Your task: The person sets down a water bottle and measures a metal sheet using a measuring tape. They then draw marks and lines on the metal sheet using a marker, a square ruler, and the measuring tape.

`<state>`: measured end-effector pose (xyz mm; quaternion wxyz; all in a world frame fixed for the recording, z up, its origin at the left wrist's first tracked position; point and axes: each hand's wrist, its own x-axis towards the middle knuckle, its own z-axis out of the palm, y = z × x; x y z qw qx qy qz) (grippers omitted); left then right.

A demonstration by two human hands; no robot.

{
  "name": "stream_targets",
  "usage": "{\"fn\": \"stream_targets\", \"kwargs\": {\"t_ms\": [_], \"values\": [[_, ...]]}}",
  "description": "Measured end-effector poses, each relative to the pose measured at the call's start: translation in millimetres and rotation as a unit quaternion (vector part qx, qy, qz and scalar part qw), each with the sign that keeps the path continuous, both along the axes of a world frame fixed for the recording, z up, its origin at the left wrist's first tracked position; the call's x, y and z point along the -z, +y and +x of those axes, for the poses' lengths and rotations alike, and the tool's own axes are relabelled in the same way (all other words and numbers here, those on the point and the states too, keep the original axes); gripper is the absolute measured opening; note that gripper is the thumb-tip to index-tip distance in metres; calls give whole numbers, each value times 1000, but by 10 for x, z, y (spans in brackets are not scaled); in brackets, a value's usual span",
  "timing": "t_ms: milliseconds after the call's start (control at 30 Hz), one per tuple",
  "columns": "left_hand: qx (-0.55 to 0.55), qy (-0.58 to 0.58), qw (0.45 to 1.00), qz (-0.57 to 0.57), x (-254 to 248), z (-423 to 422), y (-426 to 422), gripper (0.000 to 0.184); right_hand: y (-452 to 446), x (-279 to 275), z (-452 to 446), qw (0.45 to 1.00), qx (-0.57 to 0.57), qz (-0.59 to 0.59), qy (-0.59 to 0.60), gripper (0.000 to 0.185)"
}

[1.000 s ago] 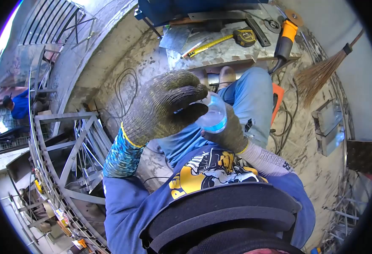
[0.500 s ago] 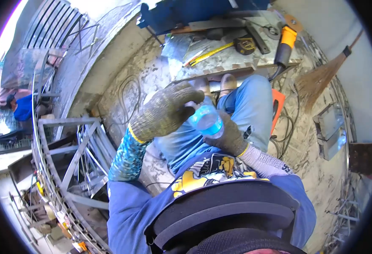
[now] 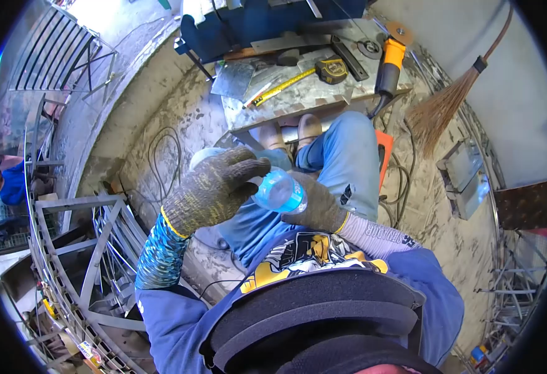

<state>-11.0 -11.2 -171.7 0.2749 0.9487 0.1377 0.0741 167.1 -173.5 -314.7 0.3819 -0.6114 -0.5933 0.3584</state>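
A clear plastic bottle (image 3: 281, 192) with a blue label lies tilted in front of my lap. My gloved right hand (image 3: 320, 204) is wrapped round its body near the base. The gloved fingers of my left hand (image 3: 217, 187) are curled at the bottle's neck end, thumb and forefinger against it. Those fingers hide the neck, so I cannot make out a cap. Both gloves are grey knit.
Ahead, a low metal-topped table (image 3: 273, 112) bears a tape measure (image 3: 331, 70) with its yellow blade out. An angle grinder (image 3: 390, 68) rests at its right end. A broom (image 3: 445, 106) leans on the right wall. Metal frames (image 3: 99, 249) stand left; cables (image 3: 404, 187) lie right.
The view has shifted, so the scene sits further left. My left fingers have come closer to the bottle's neck end; my right hand still holds the bottle.
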Motion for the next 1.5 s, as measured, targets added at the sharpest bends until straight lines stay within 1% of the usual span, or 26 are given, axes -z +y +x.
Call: {"fn": "stream_targets", "kwargs": {"t_ms": [100,167,233,333,433,500,533,567,600,633,667,700,733,767,800,900,933,1000,1033,1100,1133,1200,1233,1300,1433,1500], "values": [[-38,13,999,-13,-79,4,36,35,48,-40,19,1000,-1,19,-12,60],[-42,38,998,15,30,-6,42,32,55,96,37,997,-51,-51,-12,82],[-60,45,997,9,51,-7,-7,30,7,32,26,998,-42,-39,-8,83],[-37,10,998,48,141,-33,-17,33,-30,39,34,999,-18,-24,-29,85],[-2,-21,998,62,113,-49,12,37,4,-5,50,998,-43,-33,-36,89],[-59,0,993,-105,41,-33,53,42,15,31,61,999,-20,-20,28,71],[-79,-53,991,-99,35,-35,73,45,40,29,107,995,25,45,84,72],[-74,-55,991,-99,111,-57,111,45,88,18,186,982,69,111,138,74],[-151,-110,976,-113,267,-97,166,48,141,-22,353,984,106,59,130,75],[-229,-164,951,-127,408,-137,249,51,232,-120,563,982,134,99,88,74],[-242,-117,961,-70,498,-202,367,52,329,-268,819,974,157,161,1,73],[-242,-118,960,-71,587,-250,439,52,464,-413,1134,948,173,224,-143,73],[-252,-41,966,31,688,-293,483,53,610,-554,1465,906,192,271,-262,73],[-258,38,957,131,824,-347,526,54,747,-690,1768,932,241,253,-101,73],[-264,48,952,146,1068,-422,574,51,867,-1095,1856,905,304,272,-117,69],[-317,28,946,62,1620,-453,575,43,1459,-1255,2809,846,341,409,-37,61],[-366,-29,930,26,1728,-442,570,38,1662,-1266,3145,847,355,394,42,68],[-374,-21,927,20,1716,-385,571,37,2148,-1142,3931,818,435,376,-27,82],[-381,-15,924,16,1702,-361,561,37,2387,-1021,3983,818,426,388,19,74],[-376,-3,926,37,1694,-343,596,38,2766,-995,3853,728,507,460,18,60],[-370,1,928,50,1703,-336,603,37,2872,-938,4030,730,506,460,21,60],[-365,7,930,49,1703,-307,631,34,3051,-763,4459,755,601,261,-30,95],[-367,11,929,49,1741,-305,648,34,3145,-628,4577,757,600,257,-28,95],[-360,-8,932,36,1790,-293,696,33,3328,-352,4729,774,568,277,49,101],[-365,7,931,20,1770,-208,706,32,3412,-47,4777,796,571,201,14,103],[-359,-7,933,39,1767,-196,706,32,3388,10,4697,807,558,156,113,86]]}}
